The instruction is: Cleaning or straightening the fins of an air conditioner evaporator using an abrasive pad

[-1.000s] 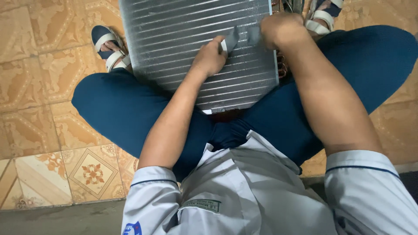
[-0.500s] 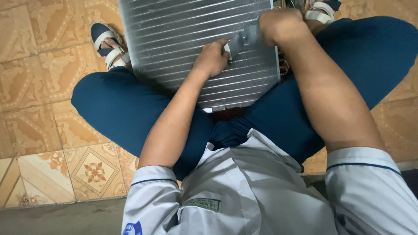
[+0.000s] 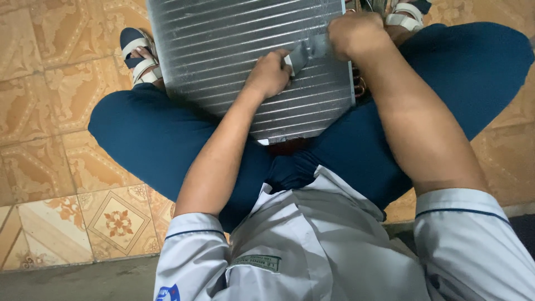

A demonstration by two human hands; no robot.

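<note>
A person sits cross-legged on a patterned orange tile floor (image 3: 50,111), seen from above. At far left, a foot in a white-strapped sandal (image 3: 139,56) rests on the tiles, touching the left edge of a finned metal coil (image 3: 223,61). The coil, a flat grey panel of thin horizontal ribs, lies across the lap on dark blue trousers (image 3: 150,139); its top is cut off by the frame.

The left hand (image 3: 270,72) rests on the coil's middle, fingers curled, pinching the near end of a grey tape strip (image 3: 306,53). The right hand (image 3: 356,33) is closed on the strip's far end, near the coil's right edge; its fingertips are hidden.

Copper tube bends (image 3: 359,83) show at the coil's right side, partly hidden by the forearm. A second sandal (image 3: 404,17) sits at top right, cut off.

Low down, a white shirt (image 3: 312,245) bears a small rectangular green chest label (image 3: 256,263) and a blue round sleeve badge (image 3: 167,292), cut off; neither is readable.
</note>
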